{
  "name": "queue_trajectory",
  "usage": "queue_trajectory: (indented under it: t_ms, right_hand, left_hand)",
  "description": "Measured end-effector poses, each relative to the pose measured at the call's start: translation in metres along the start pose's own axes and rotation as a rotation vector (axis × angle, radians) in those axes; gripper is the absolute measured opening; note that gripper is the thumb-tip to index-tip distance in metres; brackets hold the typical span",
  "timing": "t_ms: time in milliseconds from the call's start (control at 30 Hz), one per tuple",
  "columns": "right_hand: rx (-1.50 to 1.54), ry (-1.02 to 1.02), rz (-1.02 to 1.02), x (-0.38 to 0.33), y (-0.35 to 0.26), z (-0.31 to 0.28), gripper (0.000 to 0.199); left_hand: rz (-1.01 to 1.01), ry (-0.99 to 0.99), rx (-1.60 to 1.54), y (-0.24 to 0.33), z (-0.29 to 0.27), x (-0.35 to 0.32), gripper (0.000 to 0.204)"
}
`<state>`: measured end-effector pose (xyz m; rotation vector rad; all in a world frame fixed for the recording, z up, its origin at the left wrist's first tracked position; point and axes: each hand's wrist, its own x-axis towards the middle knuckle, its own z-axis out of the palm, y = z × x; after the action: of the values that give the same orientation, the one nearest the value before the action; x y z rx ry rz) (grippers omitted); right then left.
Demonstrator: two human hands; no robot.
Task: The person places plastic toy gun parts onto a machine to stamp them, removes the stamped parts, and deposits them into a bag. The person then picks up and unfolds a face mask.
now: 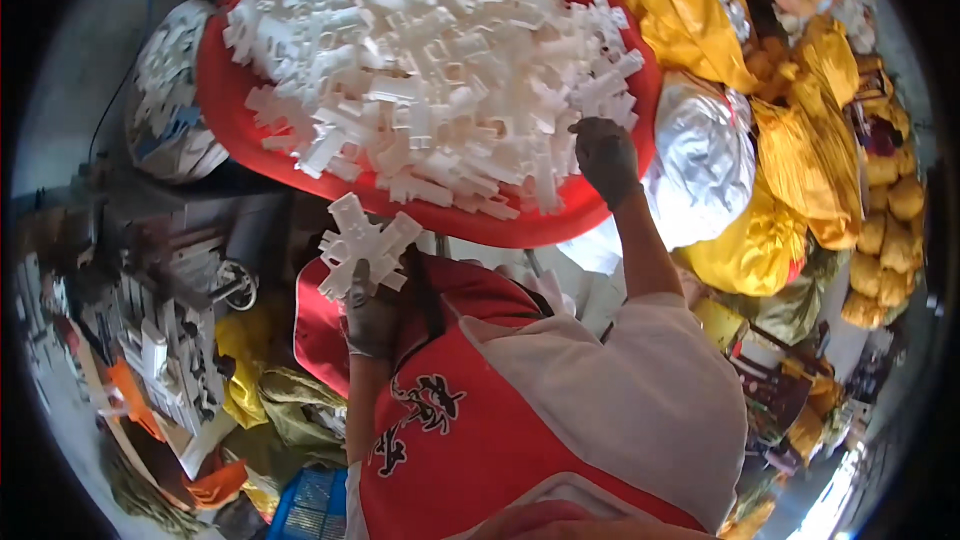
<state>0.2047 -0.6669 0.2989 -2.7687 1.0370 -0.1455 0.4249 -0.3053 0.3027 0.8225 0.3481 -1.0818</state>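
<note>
A wide red basin (440, 223) is heaped with white plastic parts (430, 50), many with short tube-like and clip-like arms. Below its near left rim, my left hand (370, 325), in a grey glove, is closed around a cluster of white plastic parts (352, 240) that fan out above the fingers. My right hand (606, 158), also gloved in grey, hangs over the basin's right side by the edge of the pile. Its fingers are curled in, and whatever they may hold is hidden.
To the right lie a silvery sack (700, 155) and several yellow sacks (810, 150). A second container of white parts (172, 80) stands left of the basin. Metal machinery (165, 340), orange pieces and a blue crate (308, 505) are at the lower left.
</note>
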Motion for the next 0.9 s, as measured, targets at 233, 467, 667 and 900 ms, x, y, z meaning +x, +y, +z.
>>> queue_trajectory:
  t_ms: [233, 467, 667, 900]
  right_hand:
    - [1.418, -0.695, -0.237, 0.033, -0.142, 0.021, 0.054]
    - [1.524, -1.309, -0.268, 0.034, -0.224, 0.016, 0.064]
    - [1.584, -1.471, -0.223, 0.045, -0.252, 0.017, 0.059]
    - [1.408, -1.425, -0.295, 0.076, -0.294, 0.015, 0.053]
  left_hand:
    - [-0.134, -0.189, -0.111, -0.004, 0.007, -0.005, 0.043]
    - [0.28, -0.163, 0.506, 0.028, 0.012, -0.025, 0.051]
    - [0.38, 0.077, 0.422, 0.037, 0.007, -0.023, 0.044]
    - [0.522, 0.109, 0.435, 0.08, -0.011, -0.009, 0.042]
